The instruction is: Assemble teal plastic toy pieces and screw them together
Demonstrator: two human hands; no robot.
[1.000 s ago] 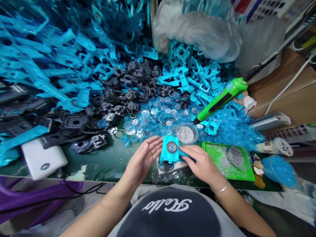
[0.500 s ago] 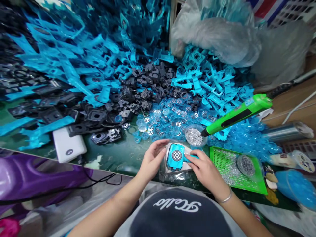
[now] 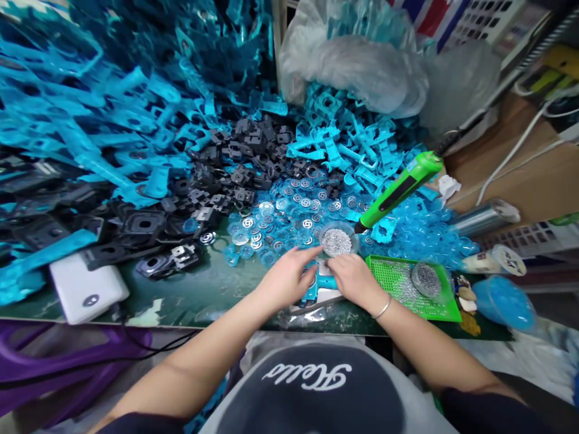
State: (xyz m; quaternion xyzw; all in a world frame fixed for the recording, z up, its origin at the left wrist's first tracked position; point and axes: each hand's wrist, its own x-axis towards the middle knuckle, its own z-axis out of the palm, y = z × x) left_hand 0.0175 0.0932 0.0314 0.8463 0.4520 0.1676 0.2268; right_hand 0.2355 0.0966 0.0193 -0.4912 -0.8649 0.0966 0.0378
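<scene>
A bright blue plastic part (image 3: 327,281) with a handle lies on a pale block (image 3: 329,294) near the table's front edge. My left hand (image 3: 287,276) reaches over its left side, thumb and forefinger apart, the forefinger stretched toward a bowl of small metal screws (image 3: 337,242). This hand hides most of the part's body. Against the bowl's near side and the handle end, my right hand (image 3: 355,278) has its fingers curled in; whatever they hold is hidden. A green electric screwdriver (image 3: 398,193) hangs at a slant, its tip beside the bowl.
Clear blue discs (image 3: 294,211) are heaped behind the bowl, with black parts (image 3: 244,150) and blue parts (image 3: 113,132) piled beyond. A green tray (image 3: 453,304) holding loose screws and another bowl lies right. On the left sits a white power bank (image 3: 90,286) with a cable.
My left hand has moved over the blue part toward the bowl. My right hand has shifted from the handle up to the bowl's near side, its fingers curling. The camera view has shifted.
</scene>
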